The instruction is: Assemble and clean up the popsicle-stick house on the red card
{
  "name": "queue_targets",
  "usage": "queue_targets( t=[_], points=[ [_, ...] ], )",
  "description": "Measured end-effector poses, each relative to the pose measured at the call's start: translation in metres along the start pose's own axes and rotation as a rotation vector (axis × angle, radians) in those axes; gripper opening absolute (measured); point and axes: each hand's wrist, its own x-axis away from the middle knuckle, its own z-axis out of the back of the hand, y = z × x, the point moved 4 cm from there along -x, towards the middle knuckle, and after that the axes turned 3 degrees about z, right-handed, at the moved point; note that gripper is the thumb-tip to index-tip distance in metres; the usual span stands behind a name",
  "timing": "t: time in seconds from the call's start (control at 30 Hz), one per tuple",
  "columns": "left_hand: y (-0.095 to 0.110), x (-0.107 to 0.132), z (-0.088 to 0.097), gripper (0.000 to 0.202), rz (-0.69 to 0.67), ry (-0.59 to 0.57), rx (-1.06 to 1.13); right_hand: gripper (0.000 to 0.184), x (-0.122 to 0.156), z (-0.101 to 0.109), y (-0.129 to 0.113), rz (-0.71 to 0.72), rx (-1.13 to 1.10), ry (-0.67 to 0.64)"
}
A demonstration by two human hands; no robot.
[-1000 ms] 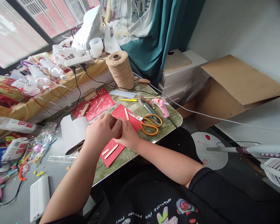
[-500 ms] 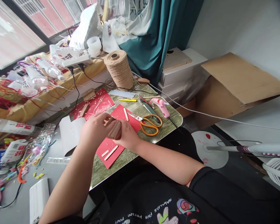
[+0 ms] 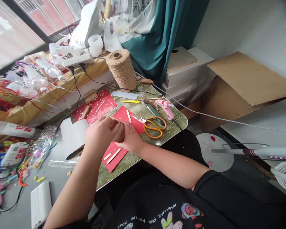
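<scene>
1. Bench (image 3: 173, 127), green wood-grain, mid-frame.
2. Red sheet (image 3: 138, 126) at the centre, partly under the hands.
3. Twine spool (image 3: 121, 70), upright, upper centre.
4. Left hand (image 3: 101, 132) and right hand (image 3: 132, 138), both grasping one brown piece.
5. Scissors (image 3: 145, 121), right of centre.
6. Brown piece (image 3: 119, 135), frame centre, partly hidden by fingers.
7. Pale sticks (image 3: 113, 156), lower centre, on the red sheet.

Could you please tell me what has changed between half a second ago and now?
The left hand has shifted slightly toward the right hand and now covers more of the brown piece. Nothing was visibly taken hold of or let go: both hands stay on the piece. The scissors, the pink glue gun and the wooden sticks lie as before.
</scene>
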Motion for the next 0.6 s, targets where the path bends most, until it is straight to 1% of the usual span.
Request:
queue_targets(
  t=[0.17, 0.27, 0.33, 0.4, 0.47, 0.53, 0.6],
  points=[
    [0.002, 0.002, -0.001, 0.034, -0.009, 0.016, -0.005, 0.096, 0.0, -0.002, 0.003, 0.015, -0.02, 0.007],
    [0.002, 0.005, -0.004, 0.037, -0.012, 0.024, -0.005, 0.106, 0.001, -0.003, 0.005, 0.016, -0.048, 0.004],
    [0.001, 0.005, -0.006, 0.043, -0.011, -0.003, 0.001, 0.111, 0.002, -0.003, 0.006, 0.005, -0.053, 0.008],
    [-0.001, 0.002, -0.008, 0.041, 0.008, -0.047, 0.015, 0.104, 0.002, -0.002, 0.005, 0.006, -0.048, 0.012],
    [-0.003, -0.002, -0.008, 0.037, 0.034, -0.07, 0.025, 0.09, 0.001, 0.0, 0.002, 0.025, -0.038, 0.009],
    [-0.004, -0.007, -0.006, 0.037, 0.039, -0.064, 0.033, 0.08, 0.001, 0.001, -0.001, 0.048, -0.023, 0.006],
    [-0.003, -0.01, -0.006, 0.036, 0.03, -0.068, 0.036, 0.076, 0.0, 0.001, -0.003, 0.057, -0.002, 0.009]
  ],
)
